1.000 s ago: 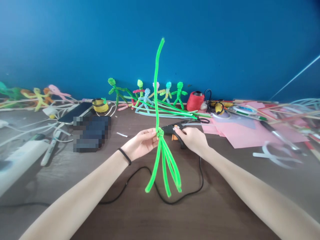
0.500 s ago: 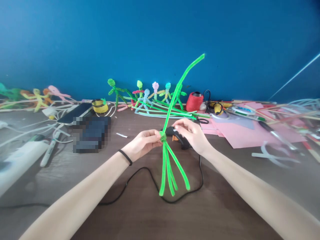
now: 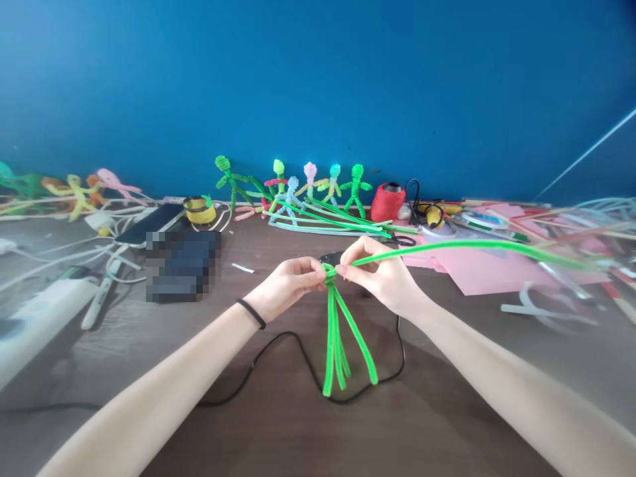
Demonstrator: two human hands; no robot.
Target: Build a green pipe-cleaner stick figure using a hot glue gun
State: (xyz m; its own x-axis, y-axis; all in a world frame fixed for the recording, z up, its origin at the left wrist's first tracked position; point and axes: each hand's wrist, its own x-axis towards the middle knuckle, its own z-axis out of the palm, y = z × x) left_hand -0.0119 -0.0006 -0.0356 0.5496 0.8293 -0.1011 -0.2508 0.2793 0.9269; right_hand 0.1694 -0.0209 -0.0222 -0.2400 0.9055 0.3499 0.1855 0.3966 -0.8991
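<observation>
Bright green pipe cleaners [image 3: 342, 338] hang in several strands from a wrapped knot, above the table. My left hand [image 3: 293, 281] pinches the knot from the left side. Between the thumb and finger of my right hand [image 3: 380, 275] is one long green pipe cleaner [image 3: 462, 245], bent out to the right from the same knot. Behind my right hand lies a black object with a cord, mostly hidden now.
Pipe-cleaner figures [image 3: 293, 192] lean along the blue wall, with loose pipe cleaners [image 3: 332, 222] before them. Pink paper sheets [image 3: 477, 271] lie right, near a red roll [image 3: 387, 202]. Phones [image 3: 149, 225], white cables and a power strip [image 3: 47, 315] are left. A black cord [image 3: 293, 334] crosses the table.
The long strand has swung from pointing up to stretching out rightward. My right hand has moved left to the knot and closed on that strand. My left hand stays at the knot.
</observation>
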